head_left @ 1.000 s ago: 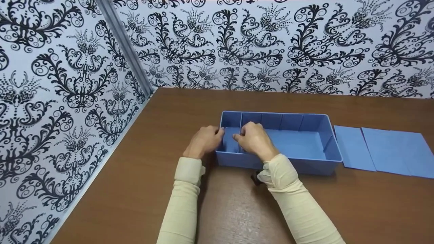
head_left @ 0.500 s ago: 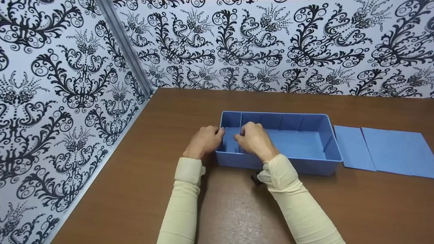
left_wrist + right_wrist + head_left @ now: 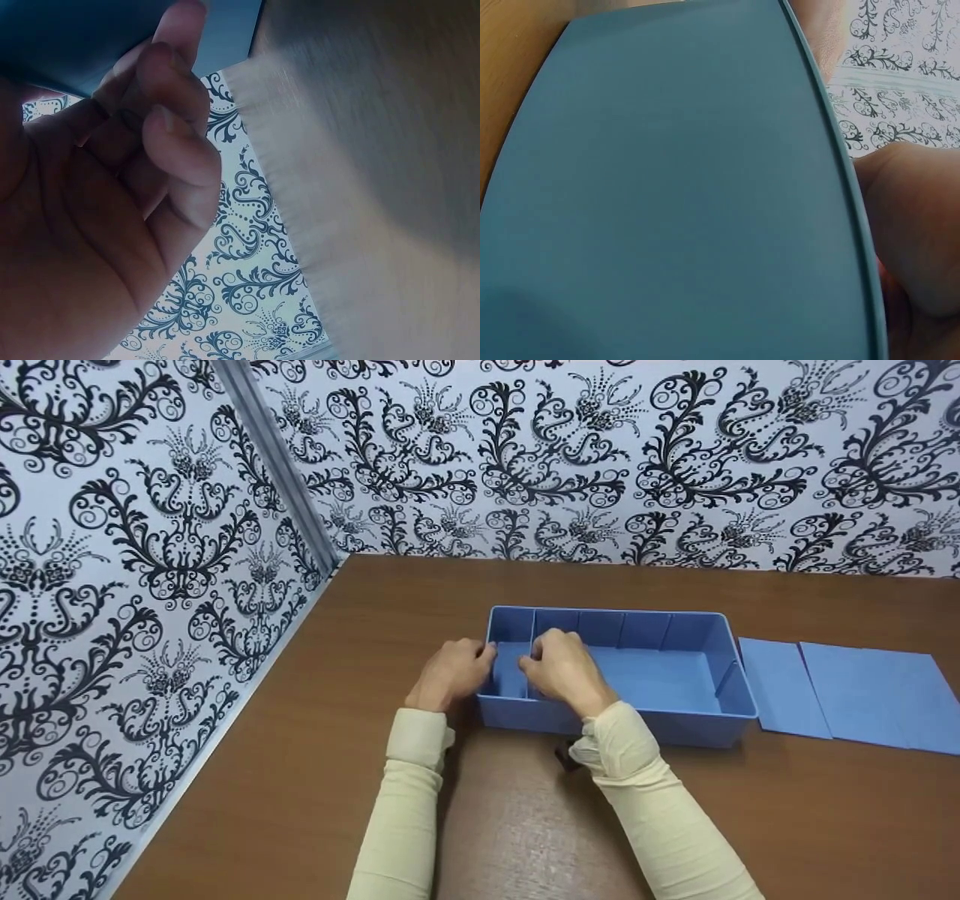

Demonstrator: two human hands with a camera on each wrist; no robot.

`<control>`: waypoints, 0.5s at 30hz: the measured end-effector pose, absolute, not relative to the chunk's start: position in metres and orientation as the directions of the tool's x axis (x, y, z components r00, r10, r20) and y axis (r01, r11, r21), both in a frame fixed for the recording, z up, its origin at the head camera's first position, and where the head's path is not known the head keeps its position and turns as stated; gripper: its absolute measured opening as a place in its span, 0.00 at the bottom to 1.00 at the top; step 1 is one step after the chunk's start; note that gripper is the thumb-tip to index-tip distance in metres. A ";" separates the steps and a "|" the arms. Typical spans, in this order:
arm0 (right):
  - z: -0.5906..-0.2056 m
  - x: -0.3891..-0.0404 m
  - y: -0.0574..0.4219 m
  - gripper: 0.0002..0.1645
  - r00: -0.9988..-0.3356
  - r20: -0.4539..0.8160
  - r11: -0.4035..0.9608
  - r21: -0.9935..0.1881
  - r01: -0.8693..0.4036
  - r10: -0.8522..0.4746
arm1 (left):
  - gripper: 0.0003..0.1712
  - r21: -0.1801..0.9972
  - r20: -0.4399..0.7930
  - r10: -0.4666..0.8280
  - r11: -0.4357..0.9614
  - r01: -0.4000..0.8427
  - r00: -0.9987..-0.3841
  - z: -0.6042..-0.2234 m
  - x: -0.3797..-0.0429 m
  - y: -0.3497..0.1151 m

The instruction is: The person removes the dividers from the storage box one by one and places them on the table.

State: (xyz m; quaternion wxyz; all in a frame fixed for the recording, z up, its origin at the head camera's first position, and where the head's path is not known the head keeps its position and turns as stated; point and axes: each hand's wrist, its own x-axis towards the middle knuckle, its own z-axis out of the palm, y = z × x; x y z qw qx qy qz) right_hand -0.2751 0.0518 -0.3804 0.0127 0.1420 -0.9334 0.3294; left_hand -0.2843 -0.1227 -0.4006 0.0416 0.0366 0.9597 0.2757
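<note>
A long blue plastic bin (image 3: pixel 697 730) stands on the brown table, with a thin blue divider (image 3: pixel 533 624) upright across it near its left end. My left hand (image 3: pixel 448 669) grips the bin's left wall, thumb over the rim; the left wrist view shows its curled fingers (image 3: pixel 180 146) by the bin's outer side. Over the divider, my right hand (image 3: pixel 566 669) pinches its top edge between thumb and fingers, and the fingertips are partly hidden. In the right wrist view the bin's outer wall (image 3: pixel 675 180) fills most of the picture, with the right hand (image 3: pixel 919 217) beyond the rim.
Several flat blue panels (image 3: pixel 787 690) lie on the table (image 3: pixel 300 757) just right of the bin. Patterned walls (image 3: pixel 570 457) rise at the back and left. A small black object (image 3: pixel 568 754) shows under the right cuff.
Both hands keep their places on the bin and divider. The right thumb has shifted very slightly to the right.
</note>
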 end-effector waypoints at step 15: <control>-0.378 -0.274 0.052 0.20 -0.962 0.126 0.737 -0.622 -0.266 -0.242 | 0.24 0.519 -0.063 0.092 0.854 0.046 -0.994 -0.400 -0.286 -0.123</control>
